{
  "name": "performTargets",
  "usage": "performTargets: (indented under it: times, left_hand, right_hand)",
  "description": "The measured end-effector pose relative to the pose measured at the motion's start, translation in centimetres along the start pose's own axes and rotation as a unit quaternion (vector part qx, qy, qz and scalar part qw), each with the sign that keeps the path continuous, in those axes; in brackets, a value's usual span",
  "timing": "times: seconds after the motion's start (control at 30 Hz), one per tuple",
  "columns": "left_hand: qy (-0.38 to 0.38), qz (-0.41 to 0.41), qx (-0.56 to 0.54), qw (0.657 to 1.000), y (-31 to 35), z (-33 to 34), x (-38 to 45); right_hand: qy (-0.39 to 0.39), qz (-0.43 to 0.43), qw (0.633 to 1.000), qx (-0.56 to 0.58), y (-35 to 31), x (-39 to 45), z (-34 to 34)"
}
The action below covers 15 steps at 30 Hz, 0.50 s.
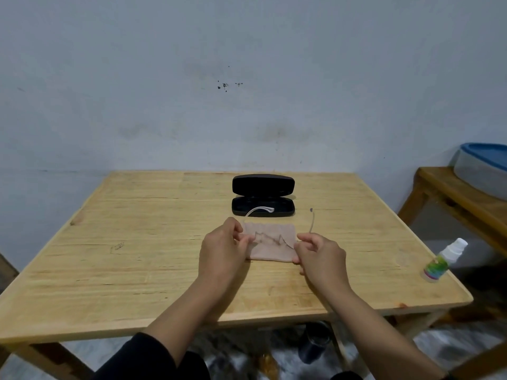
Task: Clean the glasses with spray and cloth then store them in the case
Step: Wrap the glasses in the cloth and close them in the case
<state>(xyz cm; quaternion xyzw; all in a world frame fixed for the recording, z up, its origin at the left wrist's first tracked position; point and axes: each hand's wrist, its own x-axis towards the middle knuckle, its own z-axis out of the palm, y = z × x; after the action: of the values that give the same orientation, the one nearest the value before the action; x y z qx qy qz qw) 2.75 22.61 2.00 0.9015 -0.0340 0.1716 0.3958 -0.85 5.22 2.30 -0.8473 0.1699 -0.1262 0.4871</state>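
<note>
One pair of clear-framed glasses point(270, 238) is held above a wooden table point(109, 242), pinched at either end by the left hand point(223, 246) and the right hand point(319, 252) over one beige cloth point(270, 252). Wiping appears to be under way — storing is judged still to come. One black case point(263, 194) lies open behind; one spray bottle point(443, 260) stands well apart, at the right edge.

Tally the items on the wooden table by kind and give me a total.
Glasses case, black, lid open: 1
Pair of glasses, clear frame, held in both hands: 1
Cloth, beige: 1
Spray bottle, at the table's right edge: 1
Total: 4
</note>
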Motion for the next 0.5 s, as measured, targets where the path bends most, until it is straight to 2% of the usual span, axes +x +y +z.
performTargets:
  times: [0.2,0.27,0.33,0.43,0.5]
  left_hand:
    - [0.021,0.056,-0.016,0.998,-1.4,-2.0,1.4]
    - [0.023,0.047,-0.03,0.998,-2.0,-2.3,2.9]
    - [-0.029,0.014,-0.032,0.999,-2.5,-2.1,4.7]
    - [-0.145,-0.004,-0.009,0.989,-2.5,-0.8,6.7]
    - [-0.179,-0.001,0.004,0.984,-2.5,0.2,7.4]
  right_hand:
    - [0.063,-0.01,0.996,0.059,1.0,0.1,-2.9]
    - [0.067,0.009,0.995,0.068,1.3,1.9,-3.7]
    - [0.02,0.031,0.997,0.072,1.3,4.1,-3.7]
    - [-0.065,0.026,0.997,0.029,1.1,7.0,-2.9]
    - [-0.091,0.014,0.996,0.002,0.7,8.3,-2.2]
